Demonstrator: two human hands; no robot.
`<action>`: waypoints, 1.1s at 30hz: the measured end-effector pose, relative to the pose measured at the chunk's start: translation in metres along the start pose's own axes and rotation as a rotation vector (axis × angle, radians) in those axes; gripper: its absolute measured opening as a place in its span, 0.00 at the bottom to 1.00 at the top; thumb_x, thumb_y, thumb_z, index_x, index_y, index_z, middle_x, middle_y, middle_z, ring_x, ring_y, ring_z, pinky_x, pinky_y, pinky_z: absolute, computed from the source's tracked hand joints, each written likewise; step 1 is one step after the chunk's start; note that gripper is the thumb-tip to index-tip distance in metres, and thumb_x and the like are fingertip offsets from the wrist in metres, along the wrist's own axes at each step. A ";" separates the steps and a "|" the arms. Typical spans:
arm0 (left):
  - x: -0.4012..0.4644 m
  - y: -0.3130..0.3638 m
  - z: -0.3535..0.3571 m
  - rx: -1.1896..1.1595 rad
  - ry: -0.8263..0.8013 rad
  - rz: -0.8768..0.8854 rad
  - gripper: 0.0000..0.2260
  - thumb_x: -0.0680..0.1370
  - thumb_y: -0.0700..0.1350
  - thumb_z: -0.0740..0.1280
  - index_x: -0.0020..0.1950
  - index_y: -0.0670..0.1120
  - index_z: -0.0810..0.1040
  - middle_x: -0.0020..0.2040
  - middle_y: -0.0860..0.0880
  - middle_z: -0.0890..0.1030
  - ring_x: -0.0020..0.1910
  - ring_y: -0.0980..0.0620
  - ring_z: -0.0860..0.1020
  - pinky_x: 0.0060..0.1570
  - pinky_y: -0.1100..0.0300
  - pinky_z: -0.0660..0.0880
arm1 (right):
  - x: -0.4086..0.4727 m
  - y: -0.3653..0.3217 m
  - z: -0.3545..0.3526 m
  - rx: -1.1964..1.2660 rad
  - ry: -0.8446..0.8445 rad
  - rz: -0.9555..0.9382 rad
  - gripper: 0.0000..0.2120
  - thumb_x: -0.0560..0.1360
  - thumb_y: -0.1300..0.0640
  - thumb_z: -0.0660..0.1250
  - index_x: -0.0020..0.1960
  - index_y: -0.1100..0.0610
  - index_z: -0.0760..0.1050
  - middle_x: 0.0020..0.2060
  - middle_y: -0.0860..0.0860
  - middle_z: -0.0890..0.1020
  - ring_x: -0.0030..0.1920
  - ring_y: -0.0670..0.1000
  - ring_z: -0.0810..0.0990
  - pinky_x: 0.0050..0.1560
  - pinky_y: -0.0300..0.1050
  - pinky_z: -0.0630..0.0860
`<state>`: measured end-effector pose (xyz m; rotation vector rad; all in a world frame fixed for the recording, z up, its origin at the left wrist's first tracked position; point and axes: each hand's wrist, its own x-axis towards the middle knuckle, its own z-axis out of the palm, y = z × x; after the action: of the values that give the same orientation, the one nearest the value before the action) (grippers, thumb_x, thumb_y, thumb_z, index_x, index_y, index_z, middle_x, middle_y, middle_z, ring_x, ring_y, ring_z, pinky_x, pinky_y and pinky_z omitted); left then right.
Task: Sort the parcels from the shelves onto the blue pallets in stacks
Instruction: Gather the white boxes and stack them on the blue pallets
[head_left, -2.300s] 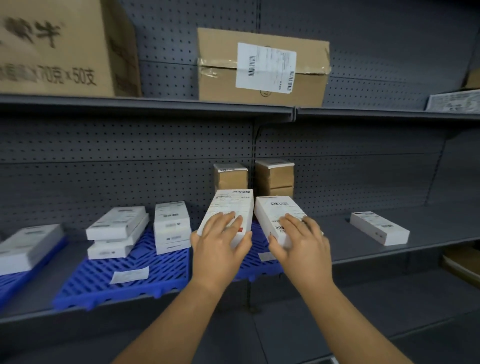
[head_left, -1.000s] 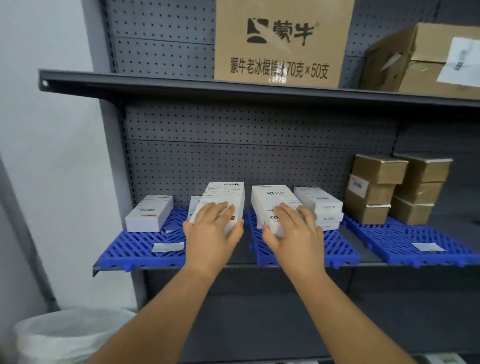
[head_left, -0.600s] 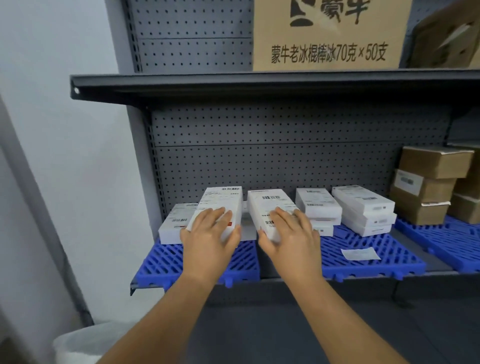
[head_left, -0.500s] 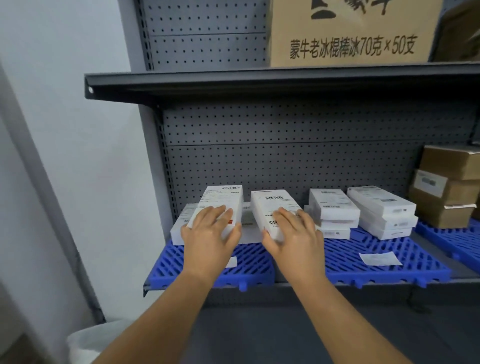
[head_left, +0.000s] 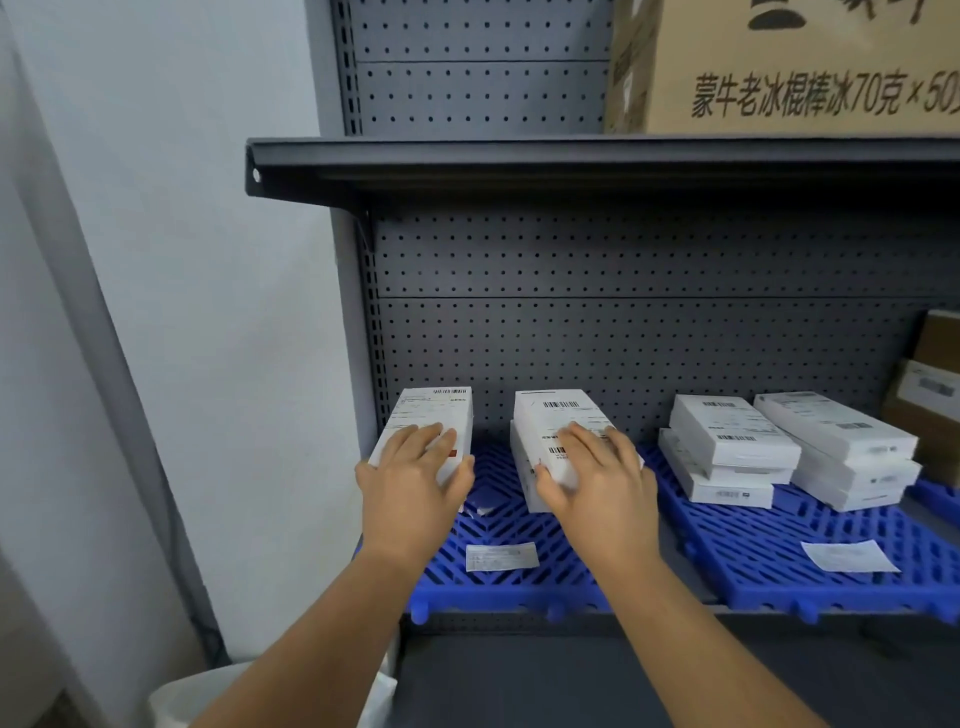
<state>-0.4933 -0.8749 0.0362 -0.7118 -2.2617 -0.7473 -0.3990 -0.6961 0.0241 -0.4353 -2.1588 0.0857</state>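
Note:
I carry two white labelled parcels, one in each hand. My left hand (head_left: 413, 483) grips the left white parcel (head_left: 434, 413), which hangs over the far left end of the leftmost blue pallet (head_left: 498, 584). My right hand (head_left: 597, 480) grips the right white parcel (head_left: 553, 415), which lies on or just above another white box (head_left: 522, 480) on that pallet; I cannot tell if they touch. On the second blue pallet (head_left: 779, 566) stand two stacks of white boxes (head_left: 727, 452) (head_left: 841, 452).
Paper slips (head_left: 501, 556) (head_left: 849, 556) lie on the pallets' front parts. Brown cartons (head_left: 932, 379) stand at the right edge. A big printed carton (head_left: 779, 67) sits on the upper shelf (head_left: 571, 158). A wall and a white bin (head_left: 182, 696) are to the left.
Still carrying both parcels, I have moved left along the shelf to its end. The right parcel now lies over the white box on the leftmost pallet.

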 end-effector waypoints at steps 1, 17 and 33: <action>0.001 -0.006 0.003 -0.001 -0.020 -0.010 0.19 0.76 0.59 0.58 0.60 0.53 0.80 0.62 0.54 0.78 0.64 0.53 0.72 0.52 0.46 0.67 | 0.001 0.000 0.004 -0.010 -0.005 0.005 0.23 0.72 0.41 0.61 0.59 0.53 0.79 0.59 0.46 0.80 0.64 0.58 0.73 0.47 0.59 0.76; 0.038 -0.039 0.046 0.122 -0.323 -0.033 0.29 0.75 0.70 0.54 0.71 0.58 0.67 0.76 0.57 0.59 0.76 0.52 0.51 0.71 0.38 0.50 | 0.030 -0.001 0.058 -0.193 -0.150 0.108 0.24 0.72 0.35 0.65 0.61 0.48 0.79 0.66 0.49 0.76 0.69 0.58 0.69 0.63 0.75 0.60; 0.015 -0.032 0.016 -0.056 -0.307 0.269 0.30 0.75 0.68 0.48 0.74 0.57 0.62 0.76 0.53 0.61 0.76 0.50 0.52 0.72 0.42 0.40 | -0.003 -0.039 0.000 -0.092 -0.216 0.095 0.28 0.71 0.36 0.56 0.65 0.50 0.75 0.68 0.49 0.73 0.68 0.54 0.69 0.68 0.63 0.65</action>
<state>-0.5302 -0.8817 0.0264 -1.2003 -2.3524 -0.6060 -0.4081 -0.7339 0.0310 -0.6051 -2.3599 0.0899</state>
